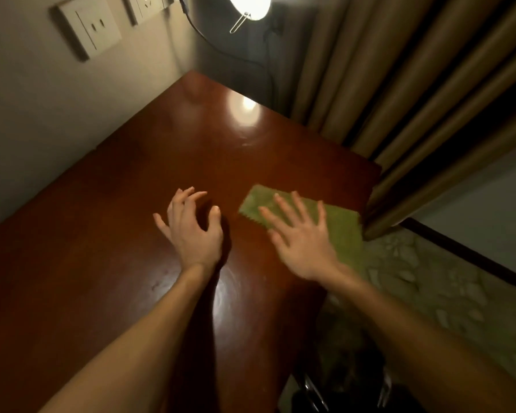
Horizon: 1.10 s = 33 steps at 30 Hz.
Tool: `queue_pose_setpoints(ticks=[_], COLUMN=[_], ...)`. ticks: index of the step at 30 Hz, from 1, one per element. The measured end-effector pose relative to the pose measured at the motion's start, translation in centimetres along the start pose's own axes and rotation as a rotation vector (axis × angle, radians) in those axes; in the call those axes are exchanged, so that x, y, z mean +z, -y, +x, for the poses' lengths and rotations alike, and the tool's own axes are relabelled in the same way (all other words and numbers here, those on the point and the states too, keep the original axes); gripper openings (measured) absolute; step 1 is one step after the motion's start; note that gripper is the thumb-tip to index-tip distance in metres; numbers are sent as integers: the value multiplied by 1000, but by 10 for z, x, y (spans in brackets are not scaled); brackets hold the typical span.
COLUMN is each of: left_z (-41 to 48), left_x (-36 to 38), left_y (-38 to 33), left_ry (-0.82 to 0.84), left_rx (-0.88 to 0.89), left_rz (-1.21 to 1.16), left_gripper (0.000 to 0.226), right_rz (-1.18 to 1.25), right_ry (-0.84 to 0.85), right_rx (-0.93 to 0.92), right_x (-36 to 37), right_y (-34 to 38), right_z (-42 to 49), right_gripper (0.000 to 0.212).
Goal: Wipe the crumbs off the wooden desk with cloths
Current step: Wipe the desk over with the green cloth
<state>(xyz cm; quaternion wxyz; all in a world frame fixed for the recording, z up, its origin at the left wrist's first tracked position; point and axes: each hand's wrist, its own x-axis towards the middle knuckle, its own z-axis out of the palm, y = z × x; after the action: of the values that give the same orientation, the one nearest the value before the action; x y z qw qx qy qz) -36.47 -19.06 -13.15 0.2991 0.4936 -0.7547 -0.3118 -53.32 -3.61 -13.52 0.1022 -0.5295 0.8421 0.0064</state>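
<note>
Fingers of the right hand are straight and spread, lying flat on a green cloth and gripping nothing. The cloth sits right of the frame's centre, on the desk and reaching its right edge. Fingers of the left hand are bent like a claw and hold nothing, just left of the cloth over bare wood; I cannot tell whether the tips touch the desk. A lit lamp shines at top centre, curtains hang at upper right, and wall sockets sit at upper left.
</note>
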Motion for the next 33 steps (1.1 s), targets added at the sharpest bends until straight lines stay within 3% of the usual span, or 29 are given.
queue_pose_setpoints(ticks=[3, 6, 10, 14, 17, 22, 25, 28, 33], left_z=[-11, -27, -38, -9, 10, 15, 15, 16, 18], left_x=[-5, -13, -30, -63, -77, -72, -72, -71, -70], left_y=[1, 10, 25, 59, 78, 82, 79, 75, 71], left_ry=[67, 112, 150, 107, 127, 126, 126, 129, 147], left_rx=[155, 273, 199, 9, -78, -139, -147, -164, -191], left_rz=[33, 130, 353, 532, 633, 647, 649, 660, 691], left_gripper=[34, 35, 47, 57, 65, 65, 65, 65, 73], right_rz=[33, 32, 8, 81, 55, 123, 159, 183, 120], right_ry=[-9, -19, -39, -47, -32, -126, -138, -112, -73], right_rx=[271, 339, 96, -13, 75, 563, 692, 675, 362], right_x=[-4, 7, 35, 35, 25, 0, -12, -21, -36], right_y=[-49, -17, 75, 94, 61, -19, -45, -45, 14], right_z=[-16, -40, -104, -120, -73, 31, 76, 119, 220], right_gripper=[56, 59, 62, 55, 57, 57, 58, 58, 56])
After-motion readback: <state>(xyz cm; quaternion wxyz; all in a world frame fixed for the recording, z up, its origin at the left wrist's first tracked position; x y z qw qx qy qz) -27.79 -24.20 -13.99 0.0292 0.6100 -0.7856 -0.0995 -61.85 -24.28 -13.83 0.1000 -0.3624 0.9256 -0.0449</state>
